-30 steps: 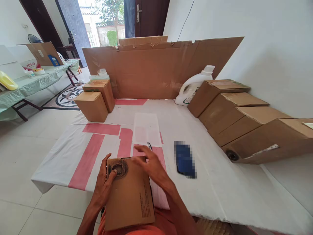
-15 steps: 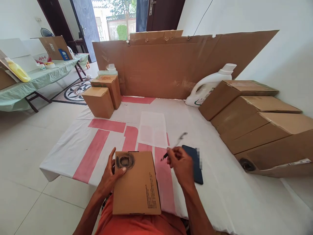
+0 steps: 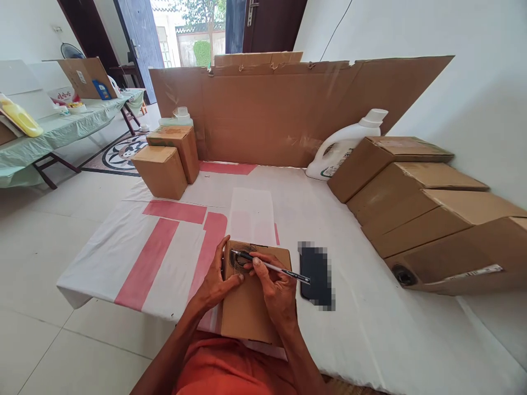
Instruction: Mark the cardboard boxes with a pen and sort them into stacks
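Observation:
A flat cardboard box lies partly over my lap at the table's near edge. My left hand grips its left edge, with the thumb on top. In my right hand is a pen, pinched between thumb and fingers and slanting across the box. The pen's tip is at a dark scribbled ring near the box's upper left corner; my fingers hide part of that ring. Whether the tip touches the cardboard I cannot tell. Right of the box lies a dark, flat rectangular thing, partly pixelated.
A thin white sheet lies on the white and pink tablecloth. Two small boxes stand at back left. Cardboard boxes line the right side, beside a white jug. A tall cardboard panel closes the back.
The box has shifted right and slightly up in view, with my left hand on it. My right hand has moved left over it, and the pen now points to the scribbled ring.

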A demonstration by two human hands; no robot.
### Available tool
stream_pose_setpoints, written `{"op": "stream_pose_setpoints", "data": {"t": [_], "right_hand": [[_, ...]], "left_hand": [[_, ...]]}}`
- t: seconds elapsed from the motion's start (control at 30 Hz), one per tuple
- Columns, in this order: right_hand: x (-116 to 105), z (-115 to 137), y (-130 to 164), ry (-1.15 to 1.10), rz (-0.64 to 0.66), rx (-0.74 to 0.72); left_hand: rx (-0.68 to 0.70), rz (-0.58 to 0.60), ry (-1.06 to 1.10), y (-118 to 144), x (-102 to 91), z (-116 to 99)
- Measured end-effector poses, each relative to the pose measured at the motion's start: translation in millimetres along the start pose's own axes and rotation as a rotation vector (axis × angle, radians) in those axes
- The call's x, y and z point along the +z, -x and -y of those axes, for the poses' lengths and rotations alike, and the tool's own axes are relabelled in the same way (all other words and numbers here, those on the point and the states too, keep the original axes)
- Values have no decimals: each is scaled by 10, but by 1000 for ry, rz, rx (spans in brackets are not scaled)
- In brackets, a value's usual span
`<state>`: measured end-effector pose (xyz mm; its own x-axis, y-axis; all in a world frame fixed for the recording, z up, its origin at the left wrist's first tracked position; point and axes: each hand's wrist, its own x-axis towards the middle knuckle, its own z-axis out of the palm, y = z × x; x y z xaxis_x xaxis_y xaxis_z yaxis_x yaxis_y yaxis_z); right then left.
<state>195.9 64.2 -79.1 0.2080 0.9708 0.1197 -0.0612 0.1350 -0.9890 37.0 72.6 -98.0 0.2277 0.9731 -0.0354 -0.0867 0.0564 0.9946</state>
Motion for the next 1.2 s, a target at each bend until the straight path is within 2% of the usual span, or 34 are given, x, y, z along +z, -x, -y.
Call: {"op": "stream_pose_setpoints", "data": {"t": [0.23,0.43,0.67,0.77,0.93,1.0,1.1,1.2], "right_hand": [[-21,60,-14,37,94,-29],[-176,75,-13,140,149,-26],[-431,128,-173,299,-11,-57],[-384,182,-322,320,-20,-78],[-174,334,-592,255,34,-123],[-182,360,-726,350,-10,-98],[-340,304,-920,625,-80,4],[-506,146,-1013,859,-25,151]], "left_hand": [[18,-13,-38,40,4,7],[6,-16,-19,48,-2,49],[-19,-12,-9,45,3,14],[-23,-4,3,49,10,-8],[-59,-23,-5,61,-3,-6],[-76,-44,-10,66,-31,6],[-125,-121,-15,71,-95,22],[-168,-184,-7,68,-145,25]]}}
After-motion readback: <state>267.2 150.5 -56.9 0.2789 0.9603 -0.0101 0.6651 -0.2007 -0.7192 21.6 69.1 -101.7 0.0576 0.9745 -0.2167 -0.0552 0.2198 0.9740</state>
